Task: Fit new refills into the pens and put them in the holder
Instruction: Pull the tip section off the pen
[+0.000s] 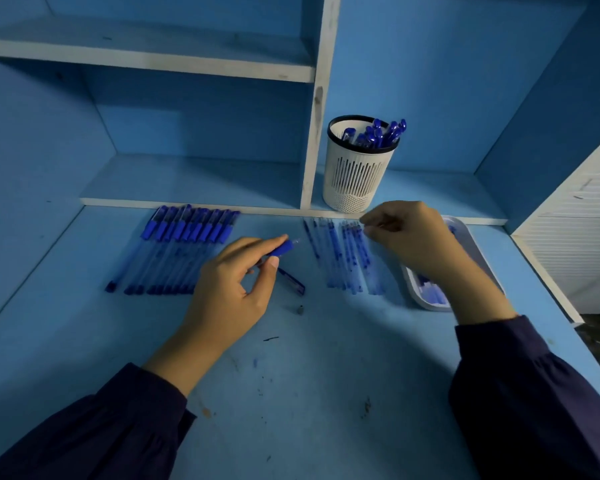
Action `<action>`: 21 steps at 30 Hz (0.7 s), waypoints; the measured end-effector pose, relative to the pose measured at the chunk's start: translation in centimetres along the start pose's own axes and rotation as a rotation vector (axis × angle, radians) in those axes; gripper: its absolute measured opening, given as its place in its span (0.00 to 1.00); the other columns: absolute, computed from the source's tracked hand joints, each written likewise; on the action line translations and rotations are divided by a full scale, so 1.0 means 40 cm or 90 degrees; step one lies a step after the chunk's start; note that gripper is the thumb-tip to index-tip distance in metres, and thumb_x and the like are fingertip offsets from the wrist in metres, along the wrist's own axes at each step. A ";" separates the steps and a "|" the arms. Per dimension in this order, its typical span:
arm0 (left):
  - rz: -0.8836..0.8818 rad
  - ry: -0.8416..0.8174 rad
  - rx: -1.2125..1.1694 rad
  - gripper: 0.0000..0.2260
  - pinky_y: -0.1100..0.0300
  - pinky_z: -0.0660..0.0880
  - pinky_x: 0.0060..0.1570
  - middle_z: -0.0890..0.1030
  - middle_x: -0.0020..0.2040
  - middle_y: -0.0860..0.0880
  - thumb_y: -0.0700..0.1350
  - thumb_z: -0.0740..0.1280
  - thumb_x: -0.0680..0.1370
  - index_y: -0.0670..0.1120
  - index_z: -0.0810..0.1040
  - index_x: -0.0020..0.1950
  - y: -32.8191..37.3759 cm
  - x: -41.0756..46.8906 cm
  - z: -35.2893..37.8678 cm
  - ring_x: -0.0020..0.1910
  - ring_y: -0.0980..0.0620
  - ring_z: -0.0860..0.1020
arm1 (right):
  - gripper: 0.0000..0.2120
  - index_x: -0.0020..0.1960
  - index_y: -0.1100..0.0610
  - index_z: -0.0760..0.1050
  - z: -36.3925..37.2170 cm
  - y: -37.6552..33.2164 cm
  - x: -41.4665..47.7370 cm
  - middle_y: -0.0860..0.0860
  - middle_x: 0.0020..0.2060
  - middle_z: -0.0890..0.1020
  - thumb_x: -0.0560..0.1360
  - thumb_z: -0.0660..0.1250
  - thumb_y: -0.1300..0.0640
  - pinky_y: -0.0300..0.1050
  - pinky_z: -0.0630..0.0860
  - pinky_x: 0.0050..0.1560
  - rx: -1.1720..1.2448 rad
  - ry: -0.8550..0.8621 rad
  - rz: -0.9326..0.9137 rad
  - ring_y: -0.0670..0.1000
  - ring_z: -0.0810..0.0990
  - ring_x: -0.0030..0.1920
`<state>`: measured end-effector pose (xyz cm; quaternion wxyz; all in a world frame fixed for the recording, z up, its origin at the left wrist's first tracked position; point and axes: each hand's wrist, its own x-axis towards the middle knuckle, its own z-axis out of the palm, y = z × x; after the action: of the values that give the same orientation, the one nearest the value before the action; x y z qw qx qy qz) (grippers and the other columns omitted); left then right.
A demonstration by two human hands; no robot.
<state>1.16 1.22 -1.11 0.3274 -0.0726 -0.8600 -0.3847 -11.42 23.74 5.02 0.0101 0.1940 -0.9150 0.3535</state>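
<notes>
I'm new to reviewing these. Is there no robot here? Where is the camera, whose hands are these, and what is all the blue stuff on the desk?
There is no robot. A person works bare-handed, and the single picture comes from a camera on their head, looking down at a blue desk. The left hand grips an uncapped pen near its blue grip. The right hand reaches to the far ends of a row of loose refills; whether it has pinched one is unclear. A row of capped pens lies to the left. A loose cap lies just below the held pen. A white holder with pens in it stands on the ledge behind. A white tray is partly hidden by the right hand.
</notes>
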 end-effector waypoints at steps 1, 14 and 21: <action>0.008 -0.004 0.000 0.13 0.58 0.77 0.48 0.83 0.51 0.52 0.41 0.65 0.80 0.44 0.81 0.64 0.000 0.005 0.002 0.48 0.55 0.80 | 0.05 0.47 0.52 0.82 -0.026 0.016 -0.012 0.41 0.36 0.81 0.74 0.70 0.60 0.21 0.66 0.35 -0.017 0.013 0.012 0.37 0.77 0.37; 0.064 -0.052 -0.028 0.13 0.70 0.73 0.53 0.83 0.53 0.51 0.40 0.65 0.80 0.43 0.81 0.63 0.010 0.074 0.082 0.52 0.58 0.80 | 0.09 0.43 0.49 0.84 -0.127 0.166 -0.083 0.48 0.36 0.84 0.72 0.71 0.63 0.22 0.68 0.33 -0.088 0.006 0.130 0.47 0.81 0.36; 0.045 -0.071 -0.044 0.13 0.65 0.76 0.50 0.82 0.51 0.52 0.41 0.65 0.81 0.44 0.80 0.64 0.008 0.064 0.083 0.50 0.56 0.80 | 0.07 0.47 0.52 0.84 -0.116 0.177 -0.081 0.47 0.40 0.83 0.72 0.71 0.62 0.20 0.67 0.38 -0.113 -0.002 0.091 0.39 0.76 0.37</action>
<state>-2.40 3.46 -0.94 0.2897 -0.1356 -0.8598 -0.3980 -11.54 32.66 3.42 0.0005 0.1276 -0.9542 0.2705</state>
